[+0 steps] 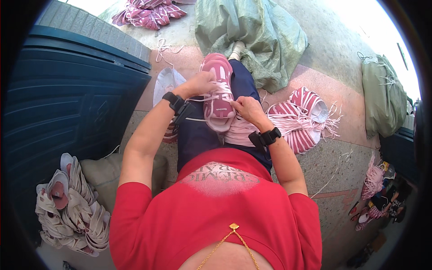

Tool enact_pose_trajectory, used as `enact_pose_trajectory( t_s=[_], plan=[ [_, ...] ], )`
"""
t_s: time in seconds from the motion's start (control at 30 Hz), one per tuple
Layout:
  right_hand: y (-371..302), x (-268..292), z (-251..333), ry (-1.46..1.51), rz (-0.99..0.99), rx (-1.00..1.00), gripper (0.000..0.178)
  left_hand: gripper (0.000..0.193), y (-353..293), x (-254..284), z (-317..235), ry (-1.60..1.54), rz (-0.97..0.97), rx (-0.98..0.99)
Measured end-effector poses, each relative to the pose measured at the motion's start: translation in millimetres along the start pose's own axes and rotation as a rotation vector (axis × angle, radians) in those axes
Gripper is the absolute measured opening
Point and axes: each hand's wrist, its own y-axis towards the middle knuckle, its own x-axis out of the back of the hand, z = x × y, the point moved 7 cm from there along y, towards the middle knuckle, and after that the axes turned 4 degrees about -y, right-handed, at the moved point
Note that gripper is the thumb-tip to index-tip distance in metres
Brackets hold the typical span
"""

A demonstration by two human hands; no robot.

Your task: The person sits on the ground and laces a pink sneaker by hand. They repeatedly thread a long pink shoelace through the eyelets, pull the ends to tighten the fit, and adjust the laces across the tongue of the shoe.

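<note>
A pink and white shoe upper (218, 108) lies lengthwise over my lap, a white shoelace (221, 92) threaded across its front. My left hand (203, 84) is at its left side, fingers closed on the lace near the eyelets. On the right edge my right hand (249, 109) pinches the lace between thumb and fingers. A loose lace end stretches left across my thigh. Bundled pink laces (243, 133) rest on my right thigh, beside a stack of pink-striped shoe uppers (297, 118). Exactly where each fingertip meets the lace is partly hidden.
A large green woven sack (252, 31) covers the floor ahead. Another full sack (382, 96) stands at right. A blue door (76, 103) borders my left, with cream shoe uppers (74, 207) piled below. More pink uppers (148, 13) lie far left. A person sits at far right.
</note>
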Motion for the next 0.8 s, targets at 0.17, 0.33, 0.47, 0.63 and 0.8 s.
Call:
enact_pose_trajectory(
  t_s=[0.17,0.33,0.47,0.63,0.8],
  plan=[
    [-4,-4,-12,0.317,0.07,-0.019,0.029,0.017,-12,16,2,-0.616,0.125,0.321],
    [-65,83,-112,1.823,-0.281,-0.178,0.011,0.02,-36,3,19,-0.95,0.043,0.525],
    [-153,178,-204,2.268,-0.573,0.302,0.032,0.018,-40,-17,20,-1.101,0.017,0.515],
    [-196,196,-246,2.25,-0.673,0.436,0.027,0.012,-50,-12,13,-0.916,-0.208,0.505],
    [-176,183,-251,2.259,-0.718,0.439,0.016,0.008,-77,28,41,-1.007,-0.281,0.541]
  ],
)
